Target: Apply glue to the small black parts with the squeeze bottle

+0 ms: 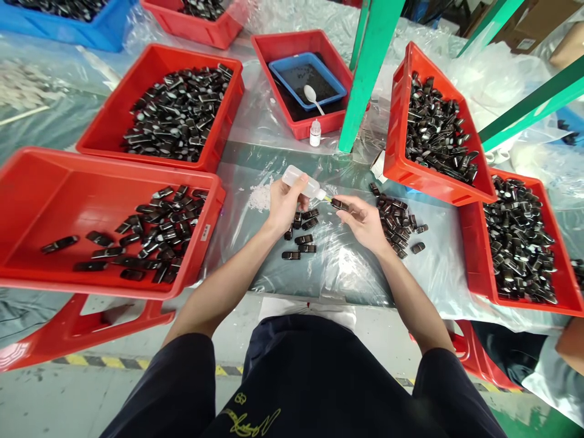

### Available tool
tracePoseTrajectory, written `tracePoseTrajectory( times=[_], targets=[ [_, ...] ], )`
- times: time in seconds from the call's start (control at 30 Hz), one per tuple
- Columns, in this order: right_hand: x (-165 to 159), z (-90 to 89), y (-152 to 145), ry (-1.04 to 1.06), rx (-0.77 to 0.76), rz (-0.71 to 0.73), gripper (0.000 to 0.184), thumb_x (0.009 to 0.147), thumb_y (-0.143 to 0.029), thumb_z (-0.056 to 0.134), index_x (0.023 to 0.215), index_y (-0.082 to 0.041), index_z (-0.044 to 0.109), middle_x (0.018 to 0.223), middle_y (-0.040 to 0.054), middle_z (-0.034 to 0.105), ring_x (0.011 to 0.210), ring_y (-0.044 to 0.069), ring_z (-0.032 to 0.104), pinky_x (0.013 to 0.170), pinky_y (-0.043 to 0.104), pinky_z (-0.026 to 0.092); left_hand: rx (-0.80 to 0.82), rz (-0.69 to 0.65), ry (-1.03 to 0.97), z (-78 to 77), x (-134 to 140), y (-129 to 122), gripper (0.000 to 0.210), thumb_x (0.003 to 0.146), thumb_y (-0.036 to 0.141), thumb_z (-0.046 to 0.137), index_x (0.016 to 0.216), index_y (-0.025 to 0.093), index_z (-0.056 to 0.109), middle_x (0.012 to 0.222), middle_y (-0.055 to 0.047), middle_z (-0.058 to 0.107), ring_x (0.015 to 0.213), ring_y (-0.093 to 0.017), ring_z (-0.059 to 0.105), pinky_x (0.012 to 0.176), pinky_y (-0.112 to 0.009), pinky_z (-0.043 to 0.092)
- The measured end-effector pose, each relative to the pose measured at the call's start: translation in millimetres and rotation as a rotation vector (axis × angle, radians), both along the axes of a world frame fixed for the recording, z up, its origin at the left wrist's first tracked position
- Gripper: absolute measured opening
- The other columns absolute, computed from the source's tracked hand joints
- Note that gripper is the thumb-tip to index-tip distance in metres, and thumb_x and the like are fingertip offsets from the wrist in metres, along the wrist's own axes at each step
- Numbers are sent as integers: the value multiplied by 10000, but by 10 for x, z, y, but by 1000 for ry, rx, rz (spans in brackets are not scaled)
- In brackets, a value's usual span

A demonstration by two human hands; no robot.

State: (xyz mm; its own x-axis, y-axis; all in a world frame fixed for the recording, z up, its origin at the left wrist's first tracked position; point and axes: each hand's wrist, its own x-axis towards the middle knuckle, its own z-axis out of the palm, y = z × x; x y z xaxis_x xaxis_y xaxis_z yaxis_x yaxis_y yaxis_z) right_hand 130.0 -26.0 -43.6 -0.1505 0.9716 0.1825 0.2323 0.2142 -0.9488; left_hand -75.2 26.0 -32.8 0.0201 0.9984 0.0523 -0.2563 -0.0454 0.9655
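My left hand [286, 204] is wrapped round a white squeeze bottle [301, 181], tilted so its thin yellowish tip points down to the right. That tip meets or nearly meets a small glossy black car-shaped piece [339, 204], pinched between the fingers of my right hand [362, 220]. Below the bottle, several more black pieces [305, 239] lie on the plastic-covered table. A loose pile of the same pieces [396, 220] sits just right of my right hand. Small white bits [261, 196] are scattered left of my left hand.
Red bins of black pieces stand at left [59, 182], back left [232, 91] and right [396, 134]. Behind my hands, a red bin [298, 129] holds a blue tray [337, 91] with a white spoon [310, 94]. A small bottle [315, 134] stands beside a green post [360, 97].
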Motion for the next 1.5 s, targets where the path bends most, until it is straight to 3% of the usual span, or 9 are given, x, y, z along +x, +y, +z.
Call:
tracePoseTrajectory(
  times=[0.17, 0.3, 0.67, 1.07, 1.5],
  targets=[
    [-43, -24, -28, 20, 42, -139, 345, 925, -458, 789, 1187, -236, 757, 802, -1, 704, 620, 139, 575, 571, 288, 488, -8, -9, -21, 22, 13, -16, 586, 750, 765, 808, 724, 203, 644, 510, 14, 577, 397, -106, 511, 389, -248, 353],
    [-93, -33, -62, 24, 57, -201, 316, 926, -428, 779, 1174, -237, 733, 947, 29, 768, 645, 136, 613, 574, 290, 509, -18, -25, -34, 54, 15, -32, 573, 736, 758, 808, 786, 206, 665, 533, 13, 592, 413, -116, 520, 407, -262, 373],
    [-124, 30, -111, 10, 151, -259, 295, 935, -426, 774, 1151, -231, 725, 928, 24, 745, 673, 128, 591, 556, 271, 468, -23, -37, -98, 49, 21, -58, 527, 776, 718, 788, 818, 206, 674, 553, 8, 598, 430, -122, 540, 412, -270, 374],
    [-135, 45, -106, 35, 154, -269, 321, 923, -482, 790, 1106, -226, 733, 901, 27, 751, 677, 131, 602, 520, 267, 432, -37, -45, -91, 19, -2, -43, 543, 768, 743, 789, 813, 213, 675, 569, -2, 616, 442, -131, 554, 417, -280, 400],
    [-118, -3, -91, 20, 172, -261, 333, 927, -501, 779, 1115, -230, 740, 975, 45, 753, 710, 142, 619, 536, 266, 469, -34, -22, -65, 38, 3, -54, 565, 743, 748, 816, 749, 209, 645, 521, 19, 600, 414, -112, 535, 401, -248, 375]
  ],
)
